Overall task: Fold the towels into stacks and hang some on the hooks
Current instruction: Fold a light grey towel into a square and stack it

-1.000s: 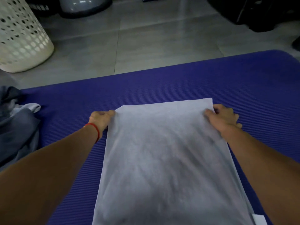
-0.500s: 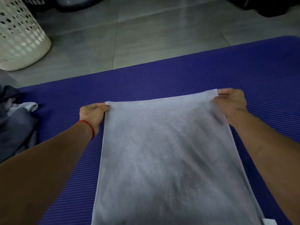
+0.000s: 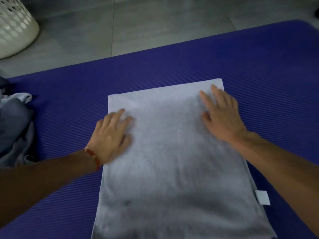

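Pale grey-white rectangular terry towel [image 3: 172, 161] lies flat on the ribbed purple foam mat [image 3: 172, 66], long axis running away from the person; near end runs out of view at the bottom edge. A second layer edge shows along its right side, where a small white fabric label [image 3: 262, 197] sticks out.

Left hand [image 3: 110, 135] rests palm down on the towel's left edge near the far corner, fingers straight and lightly spread, gripping nothing. Thin red cord bracelet [image 3: 94, 156] at that wrist.

Right hand [image 3: 222, 114] lies palm down on the towel's far right corner, fingers extended flat, gripping nothing; outer side of the hand overlaps the towel's edge.

Crumpled heap of grey-blue cloth [image 3: 13, 125] sits at the mat's left margin, well apart from the towel. Cream perforated plastic laundry basket [image 3: 15, 26] stands on the grey tiled floor [image 3: 155, 23] beyond the mat, far left.
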The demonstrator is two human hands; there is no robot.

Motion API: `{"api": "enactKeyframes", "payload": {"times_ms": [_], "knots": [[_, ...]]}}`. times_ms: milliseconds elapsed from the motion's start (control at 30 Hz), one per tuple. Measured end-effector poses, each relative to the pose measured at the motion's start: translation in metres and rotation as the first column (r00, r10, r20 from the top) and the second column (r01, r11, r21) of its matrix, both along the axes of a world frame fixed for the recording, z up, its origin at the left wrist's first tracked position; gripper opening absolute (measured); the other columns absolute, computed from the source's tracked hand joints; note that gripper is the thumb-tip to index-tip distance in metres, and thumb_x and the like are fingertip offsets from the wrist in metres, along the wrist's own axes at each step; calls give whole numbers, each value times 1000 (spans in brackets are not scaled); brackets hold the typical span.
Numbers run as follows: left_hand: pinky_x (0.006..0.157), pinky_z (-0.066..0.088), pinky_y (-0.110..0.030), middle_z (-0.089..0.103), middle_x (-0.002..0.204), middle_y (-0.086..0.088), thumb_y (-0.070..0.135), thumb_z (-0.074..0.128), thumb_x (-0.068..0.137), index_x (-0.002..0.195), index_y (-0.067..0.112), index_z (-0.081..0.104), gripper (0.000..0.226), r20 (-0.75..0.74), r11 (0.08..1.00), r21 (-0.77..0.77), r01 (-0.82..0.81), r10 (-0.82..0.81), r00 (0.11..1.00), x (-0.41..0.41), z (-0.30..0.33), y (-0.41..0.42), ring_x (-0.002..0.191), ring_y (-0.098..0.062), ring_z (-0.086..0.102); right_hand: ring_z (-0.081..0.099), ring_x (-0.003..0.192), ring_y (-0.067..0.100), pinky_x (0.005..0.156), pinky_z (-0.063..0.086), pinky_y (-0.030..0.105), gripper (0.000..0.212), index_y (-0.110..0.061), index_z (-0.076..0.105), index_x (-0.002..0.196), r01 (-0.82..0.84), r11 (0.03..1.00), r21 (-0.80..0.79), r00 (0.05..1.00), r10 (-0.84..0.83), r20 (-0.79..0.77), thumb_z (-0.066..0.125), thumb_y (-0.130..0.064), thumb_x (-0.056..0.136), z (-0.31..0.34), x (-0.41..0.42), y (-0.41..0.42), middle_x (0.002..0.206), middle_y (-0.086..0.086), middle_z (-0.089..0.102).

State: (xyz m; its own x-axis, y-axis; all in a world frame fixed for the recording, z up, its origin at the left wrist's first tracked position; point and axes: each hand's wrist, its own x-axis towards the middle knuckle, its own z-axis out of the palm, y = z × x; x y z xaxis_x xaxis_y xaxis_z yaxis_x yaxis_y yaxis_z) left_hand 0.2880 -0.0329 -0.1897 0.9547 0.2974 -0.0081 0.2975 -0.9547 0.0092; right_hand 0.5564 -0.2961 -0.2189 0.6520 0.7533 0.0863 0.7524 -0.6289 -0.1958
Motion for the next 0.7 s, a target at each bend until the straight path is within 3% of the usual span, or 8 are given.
{"api": "enactKeyframes", "payload": {"times_ms": [67, 167, 233, 333, 433, 500, 567, 700], "knots": [[112, 34, -59, 23, 166, -12, 49, 43, 95, 155, 24, 38, 65, -127, 946, 47, 322, -314, 941, -52, 3, -46, 146, -41, 32, 17, 154, 38, 123, 18, 56, 65, -25, 25, 161, -279, 959, -56, 960, 279, 0, 45, -38, 101, -10, -52, -25, 170, 16, 10], [113, 30, -68, 14, 168, -14, 57, 47, 94, 158, 27, 31, 72, -234, 861, 61, 505, -480, 846, -125, -3, -94, 151, -42, 21, -7, 158, 29, 127, 2, 51, 66, -26, 6, 164, -492, 837, -240, 869, 488, -80, 28, -48, 106, -11, -109, -85, 171, 8, -9], [107, 35, -71, 15, 168, -15, 61, 49, 94, 159, 28, 29, 76, -249, 874, 29, 485, -463, 850, -151, -14, -109, 151, -45, 20, -9, 158, 26, 125, 7, 52, 67, -26, 0, 164, -466, 829, -310, 878, 476, -45, 23, -53, 108, -9, -112, -131, 171, 5, -10], [106, 32, -73, 14, 167, -17, 63, 50, 92, 161, 26, 19, 84, -275, 891, -1, 454, -437, 856, -161, -20, -112, 151, -47, 16, 5, 158, 30, 122, 21, 57, 67, -29, -1, 164, -303, 859, -413, 942, 337, 9, 18, -56, 106, 10, -89, -176, 172, 6, -1], [111, 28, -71, 15, 167, -16, 59, 52, 88, 160, 30, 23, 84, -245, 891, -23, 454, -446, 861, -162, -12, -119, 152, -43, 19, 27, 151, 36, 120, 27, 57, 66, -25, 17, 163, -294, 847, -442, 946, 324, -8, 24, -55, 104, 39, -98, -176, 167, 13, 20], [114, 33, -63, 30, 164, -13, 48, 58, 87, 149, 35, 44, 66, -194, 864, 16, 503, -491, 850, -167, -9, -128, 147, -36, 37, 37, 143, 28, 119, 30, 47, 60, -26, 37, 156, -463, 798, -386, 876, 478, -62, 36, -56, 104, 47, -128, -165, 159, 8, 33], [109, 42, -51, 53, 147, -9, 35, 57, 87, 122, 29, 64, 37, -116, 850, 66, 522, -513, 850, -175, -12, -135, 128, -30, 58, 44, 133, 22, 114, 35, 40, 53, -29, 50, 144, -636, 702, -321, 760, 642, -100, 50, -55, 98, 49, -164, -153, 148, 2, 45], [97, 50, -44, 60, 115, -10, 18, 68, 86, 95, 17, 69, 9, -32, 829, 155, 538, -540, 841, -186, -13, -127, 98, -28, 61, 49, 107, 19, 92, 48, 33, 47, -27, 59, 120, -693, 622, -364, 693, 714, -100, 68, -52, 81, 49, -183, -138, 115, -4, 53]]}}
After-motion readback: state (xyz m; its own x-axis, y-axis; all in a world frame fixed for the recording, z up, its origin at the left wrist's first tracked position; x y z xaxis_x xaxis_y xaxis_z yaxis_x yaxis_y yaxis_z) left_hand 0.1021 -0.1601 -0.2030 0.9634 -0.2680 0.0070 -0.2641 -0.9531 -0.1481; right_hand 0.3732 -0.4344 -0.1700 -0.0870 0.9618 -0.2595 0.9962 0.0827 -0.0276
